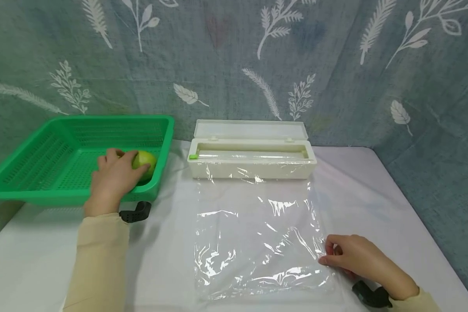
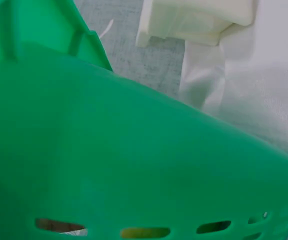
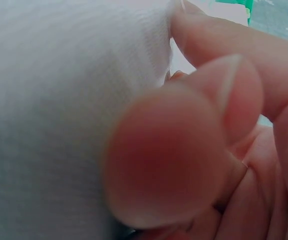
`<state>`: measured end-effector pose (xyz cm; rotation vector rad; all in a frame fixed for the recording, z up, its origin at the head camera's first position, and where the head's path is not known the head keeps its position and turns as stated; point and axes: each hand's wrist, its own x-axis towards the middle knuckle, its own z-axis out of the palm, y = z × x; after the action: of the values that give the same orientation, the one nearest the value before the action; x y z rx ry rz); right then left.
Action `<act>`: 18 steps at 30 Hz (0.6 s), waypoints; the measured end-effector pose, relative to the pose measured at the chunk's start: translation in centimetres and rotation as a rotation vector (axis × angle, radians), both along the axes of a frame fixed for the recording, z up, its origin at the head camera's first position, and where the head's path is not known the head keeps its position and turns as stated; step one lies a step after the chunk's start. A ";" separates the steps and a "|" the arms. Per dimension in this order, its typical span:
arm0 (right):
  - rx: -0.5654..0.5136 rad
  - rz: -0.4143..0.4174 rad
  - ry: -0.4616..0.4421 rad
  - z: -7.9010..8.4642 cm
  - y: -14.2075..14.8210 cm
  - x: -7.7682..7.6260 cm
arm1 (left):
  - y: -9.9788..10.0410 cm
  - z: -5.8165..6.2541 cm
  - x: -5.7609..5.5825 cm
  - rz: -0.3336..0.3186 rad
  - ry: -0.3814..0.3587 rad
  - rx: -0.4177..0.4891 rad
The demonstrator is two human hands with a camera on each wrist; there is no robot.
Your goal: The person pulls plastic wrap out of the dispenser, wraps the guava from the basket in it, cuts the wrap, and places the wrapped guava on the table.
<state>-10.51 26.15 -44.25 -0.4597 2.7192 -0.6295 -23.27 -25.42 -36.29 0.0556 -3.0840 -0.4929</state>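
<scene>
At the left, my left hand (image 1: 115, 173) reaches into the green plastic basket (image 1: 72, 197) and grips a round yellow-green apple (image 1: 145, 164) near the basket's right front corner. Clear plastic wrap (image 1: 253, 238) lies spread over the white cloth, drawn out from a white wrap dispenser (image 1: 251, 170) whose lid is up. Beside the wrap's right edge, my right hand (image 1: 360, 258) rests on the cloth, its fingers loosely bent and touching at that edge. In the right wrist view, the blurred thumb (image 3: 164, 160) hides much of what lies under the fingertips.
A small green slider (image 1: 193, 156) sits at the dispenser's left end. Behind everything hangs a grey-blue leaf-patterned curtain (image 1: 218, 56), which also runs down the right side. The left wrist view is mostly filled by the basket's outer wall (image 2: 134, 150).
</scene>
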 end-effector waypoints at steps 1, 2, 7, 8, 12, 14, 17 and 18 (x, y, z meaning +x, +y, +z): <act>-0.002 0.003 0.002 0.1 0.0 0.0 | 0.0 0.1 0.0 0.002 0.004 0.011; -0.004 0.005 0.005 0.1 0.0 -0.1 | 0.0 0.2 0.1 0.004 0.005 0.024; -0.014 0.015 0.002 0.2 0.0 -0.2 | -0.1 0.3 0.1 0.005 -0.007 0.032; -0.015 0.017 0.002 0.1 0.0 -0.2 | -0.2 0.2 0.1 0.005 -0.008 0.030; -0.020 0.021 0.006 0.0 0.0 -0.2 | -0.1 0.0 0.2 0.007 0.000 0.027; -0.019 0.019 0.009 0.0 0.1 -0.2 | 0.0 0.0 0.2 0.012 -0.005 0.027; -0.016 0.016 0.008 -0.1 0.2 -0.1 | 0.1 0.1 0.2 0.018 -0.027 0.035; -0.016 0.014 0.006 -0.1 0.2 -0.1 | 0.1 0.1 0.2 0.020 -0.040 0.035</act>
<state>-10.60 26.34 -44.30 -0.4847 2.7159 -0.6480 -23.05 -25.30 -36.22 0.0971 -3.1104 -0.5515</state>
